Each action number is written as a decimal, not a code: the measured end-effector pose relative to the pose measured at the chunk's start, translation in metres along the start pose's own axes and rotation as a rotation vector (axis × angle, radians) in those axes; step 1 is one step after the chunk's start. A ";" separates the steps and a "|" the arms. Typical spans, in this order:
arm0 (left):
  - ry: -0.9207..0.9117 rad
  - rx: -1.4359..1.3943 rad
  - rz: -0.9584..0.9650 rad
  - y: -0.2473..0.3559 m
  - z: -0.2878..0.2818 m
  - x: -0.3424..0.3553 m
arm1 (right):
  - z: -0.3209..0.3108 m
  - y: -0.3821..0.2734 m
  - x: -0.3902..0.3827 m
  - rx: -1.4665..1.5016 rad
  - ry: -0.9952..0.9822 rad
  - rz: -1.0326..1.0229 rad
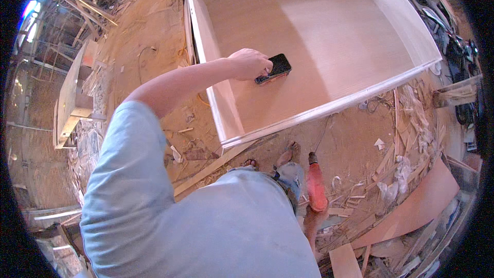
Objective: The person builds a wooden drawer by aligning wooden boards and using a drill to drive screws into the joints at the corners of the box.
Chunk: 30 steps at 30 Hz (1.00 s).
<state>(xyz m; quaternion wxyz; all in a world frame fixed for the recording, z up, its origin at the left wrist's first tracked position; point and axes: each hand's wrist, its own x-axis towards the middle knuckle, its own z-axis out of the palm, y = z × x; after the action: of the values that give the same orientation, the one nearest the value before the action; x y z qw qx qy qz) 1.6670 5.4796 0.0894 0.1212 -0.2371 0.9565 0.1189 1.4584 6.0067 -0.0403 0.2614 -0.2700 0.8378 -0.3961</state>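
Observation:
My left hand [250, 64] reaches over the left wall of a large, shallow wooden box [329, 109] with a pale rim. Its fingers are bent and pressed together at the near left part of a small black-topped box [280, 65] with an orange side, which sits on the wooden bottom. Whatever is between the fingertips is hidden. Low beside my body, my right hand [315, 215] is closed around the lower end of a red-orange tool [316, 188]. The tool's dark narrow end points up, toward the wooden box, and a thin dark line runs on from there.
Wood scraps and shavings litter the floor around my feet [286, 153]. A long wooden strip [216, 167] lies before me. At right are a curved reddish sheet [411, 206] and crumpled plastic [401, 175]. A wooden bench-like piece [72, 95] stands at left.

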 end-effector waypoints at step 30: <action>0.581 -0.263 -0.157 0.005 -0.004 0.040 | 0.002 0.126 0.022 0.053 -0.134 0.177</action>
<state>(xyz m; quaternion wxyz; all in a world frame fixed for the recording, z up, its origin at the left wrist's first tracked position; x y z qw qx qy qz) 1.6291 5.4659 0.0826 -0.1797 -0.3476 0.9064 0.1591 1.4132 6.0594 -0.1477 0.3578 -0.2137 0.8283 -0.3744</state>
